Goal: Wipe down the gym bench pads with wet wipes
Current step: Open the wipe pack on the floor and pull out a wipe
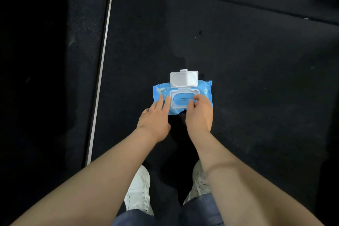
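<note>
Head view: blue wipes pack, lid flipped up, lying on dark floor; left hand flat-fingered, steadying its end, right hand pinching at the seal, seemingly to open it.

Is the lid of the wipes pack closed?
No, the white lid stands flipped up and back on the blue wipes pack, showing the sticker seal beneath it.
</note>
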`<state>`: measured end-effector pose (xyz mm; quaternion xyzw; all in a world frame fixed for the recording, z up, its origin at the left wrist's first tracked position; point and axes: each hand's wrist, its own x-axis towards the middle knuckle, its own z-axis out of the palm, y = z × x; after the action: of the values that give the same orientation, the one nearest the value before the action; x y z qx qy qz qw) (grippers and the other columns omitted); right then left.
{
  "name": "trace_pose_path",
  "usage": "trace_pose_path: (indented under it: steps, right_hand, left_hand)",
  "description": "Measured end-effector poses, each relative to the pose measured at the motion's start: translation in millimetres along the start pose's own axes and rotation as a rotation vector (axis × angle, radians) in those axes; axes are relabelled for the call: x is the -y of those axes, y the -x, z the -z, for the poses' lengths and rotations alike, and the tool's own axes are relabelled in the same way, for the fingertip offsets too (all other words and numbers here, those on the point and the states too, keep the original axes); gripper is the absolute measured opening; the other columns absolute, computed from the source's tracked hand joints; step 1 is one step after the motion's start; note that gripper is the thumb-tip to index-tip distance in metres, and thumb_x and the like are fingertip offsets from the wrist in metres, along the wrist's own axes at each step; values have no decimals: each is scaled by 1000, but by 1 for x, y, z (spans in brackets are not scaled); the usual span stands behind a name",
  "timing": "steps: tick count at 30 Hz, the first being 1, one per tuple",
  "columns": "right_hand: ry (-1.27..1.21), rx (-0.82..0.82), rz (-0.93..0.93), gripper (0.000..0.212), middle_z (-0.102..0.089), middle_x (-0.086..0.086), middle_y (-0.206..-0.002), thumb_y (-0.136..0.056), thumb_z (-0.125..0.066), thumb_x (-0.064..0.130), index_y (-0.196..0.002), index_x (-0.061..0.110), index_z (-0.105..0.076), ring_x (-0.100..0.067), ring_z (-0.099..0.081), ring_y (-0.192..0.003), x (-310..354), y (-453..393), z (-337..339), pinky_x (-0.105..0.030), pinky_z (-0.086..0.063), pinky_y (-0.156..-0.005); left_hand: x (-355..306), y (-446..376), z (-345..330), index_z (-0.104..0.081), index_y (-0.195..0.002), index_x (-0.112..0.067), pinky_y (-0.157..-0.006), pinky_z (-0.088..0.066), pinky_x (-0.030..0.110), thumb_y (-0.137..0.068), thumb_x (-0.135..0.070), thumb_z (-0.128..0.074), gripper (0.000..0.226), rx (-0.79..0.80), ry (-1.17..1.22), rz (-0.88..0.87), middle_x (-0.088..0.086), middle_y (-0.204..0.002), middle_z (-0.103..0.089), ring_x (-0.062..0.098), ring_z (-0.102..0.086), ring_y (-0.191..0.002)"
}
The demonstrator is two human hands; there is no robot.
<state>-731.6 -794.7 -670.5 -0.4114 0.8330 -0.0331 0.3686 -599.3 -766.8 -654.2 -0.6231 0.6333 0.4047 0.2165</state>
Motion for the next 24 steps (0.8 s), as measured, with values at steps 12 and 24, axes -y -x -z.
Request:
trace_pose_path:
  steps: [12, 24]
  right_hand:
    - [141, 24, 135, 29, -60, 7, -111, -96, -56, 27, -124, 22, -57, -10, -60, -91, -11, 0, 7, -24, -47, -74]
    - [521, 95, 141, 20, -59, -2, -101, -93, -59, 17, -111, 11, -52, -16, -61, -83, 9, -16, 8, -25, -44, -61]
  left_hand:
    - [3, -1, 9, -8, -157, -17, -118, -23, 43, -95, -31, -49, 75, -92, -89, -27, 9, -164, -7, 24, -13, -150]
    - [-1, 3, -7, 5, -157, -17, -120, -16, 35, -94, -24, -47, 83, -139, -16, -111, -1, -165, 14, 16, 1, -153]
